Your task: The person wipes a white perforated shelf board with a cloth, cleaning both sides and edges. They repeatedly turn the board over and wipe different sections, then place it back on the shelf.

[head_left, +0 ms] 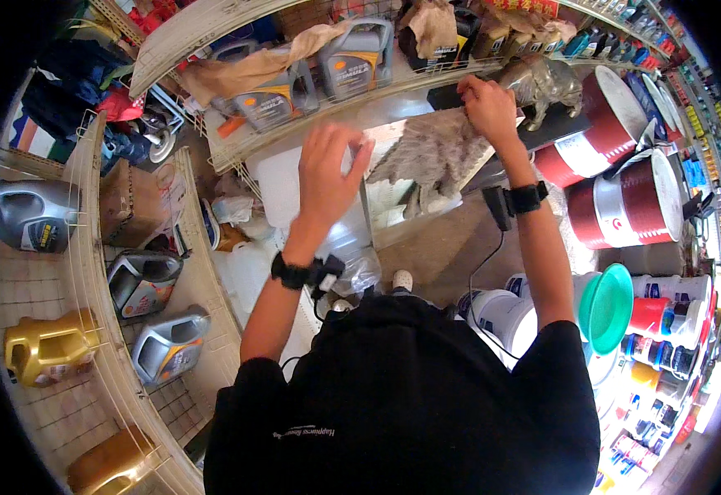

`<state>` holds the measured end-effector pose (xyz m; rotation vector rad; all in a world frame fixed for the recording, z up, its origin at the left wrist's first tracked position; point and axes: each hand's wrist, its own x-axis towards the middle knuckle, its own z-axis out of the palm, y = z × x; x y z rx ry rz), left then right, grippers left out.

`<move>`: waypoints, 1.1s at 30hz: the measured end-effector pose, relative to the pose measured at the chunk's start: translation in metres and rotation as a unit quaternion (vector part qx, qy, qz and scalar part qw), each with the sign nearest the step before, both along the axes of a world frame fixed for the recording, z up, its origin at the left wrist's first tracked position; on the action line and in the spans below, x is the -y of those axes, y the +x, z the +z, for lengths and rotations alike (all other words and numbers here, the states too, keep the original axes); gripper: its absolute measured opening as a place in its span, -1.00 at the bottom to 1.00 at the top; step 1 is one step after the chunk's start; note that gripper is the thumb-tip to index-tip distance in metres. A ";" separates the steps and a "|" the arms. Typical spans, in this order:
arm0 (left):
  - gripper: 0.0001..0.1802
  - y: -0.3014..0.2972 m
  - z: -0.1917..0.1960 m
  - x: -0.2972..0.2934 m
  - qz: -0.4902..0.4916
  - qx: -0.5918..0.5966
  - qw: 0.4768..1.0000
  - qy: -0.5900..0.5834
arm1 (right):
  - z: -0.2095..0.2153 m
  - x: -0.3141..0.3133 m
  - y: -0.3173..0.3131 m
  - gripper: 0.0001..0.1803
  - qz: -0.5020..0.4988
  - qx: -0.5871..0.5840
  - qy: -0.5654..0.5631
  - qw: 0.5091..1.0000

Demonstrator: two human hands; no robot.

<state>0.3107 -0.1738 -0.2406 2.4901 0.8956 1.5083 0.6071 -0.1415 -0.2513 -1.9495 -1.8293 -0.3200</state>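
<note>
My right hand is closed on the upper edge of a shaggy grey-brown rag. The rag hangs down over a pale box or panel, and its lower end dangles near the panel's front edge. To the left of it, my left hand is raised with thumb and fingers apart, holding nothing, its fingertips a little blurred. Just right of my right hand, a bronze-coloured animal figure stands on a dark base.
Grey oil jugs line the shelf ahead, some under brown paper. More jugs stand on wire shelves at my left. On the right are red drums, white buckets and a green basin. A cable hangs from my right wrist.
</note>
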 end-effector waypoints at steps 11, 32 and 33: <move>-0.42 0.040 -0.114 0.036 0.059 0.036 0.813 -0.578 | 0.008 -0.014 -0.018 -0.75 -0.008 -0.063 -0.033 0.997; -0.80 0.017 -0.012 -0.023 0.264 0.107 0.949 -0.132 | 0.000 0.002 -0.024 -0.88 0.042 -0.048 0.117 0.991; -0.84 0.016 -0.021 -0.030 0.216 0.151 0.950 -0.170 | -0.002 0.002 -0.025 -0.87 0.043 -0.035 0.130 0.990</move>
